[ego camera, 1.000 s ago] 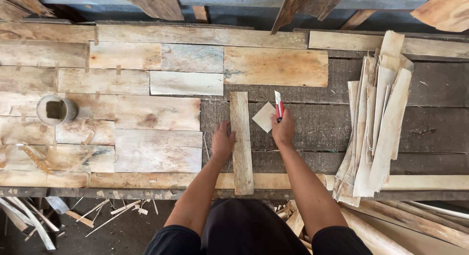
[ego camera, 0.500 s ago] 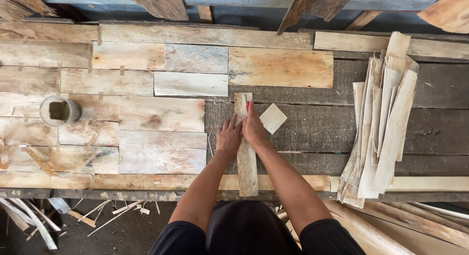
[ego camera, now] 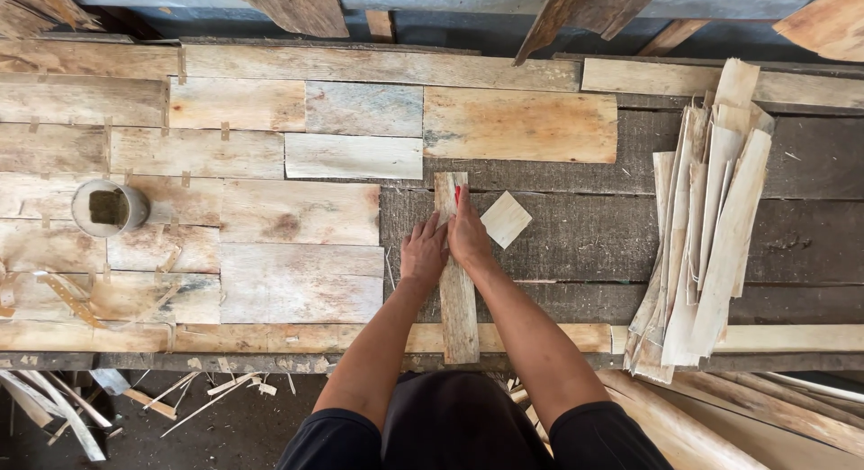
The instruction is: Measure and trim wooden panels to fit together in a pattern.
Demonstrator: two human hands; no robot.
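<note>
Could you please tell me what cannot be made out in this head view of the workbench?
- Red tool: only its tip shows; the right hand covers the rest.
- Narrow strip: its middle is hidden under both hands, the left hand included.
- Roll of tape: its inside is too dark to read.
- Stack of veneer strips: lower sheets are covered by upper ones.

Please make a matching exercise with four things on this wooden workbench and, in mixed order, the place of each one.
Things:
1. narrow upright wooden strip
2. small pale square wood piece
3. grey cylindrical cup
4. pile of long pale veneer strips

Places:
A. far left of the bench
B. under both hands
C. right side of the bench
D. just right of the right hand

Pairs: 1-B, 2-D, 3-A, 4-C
</note>
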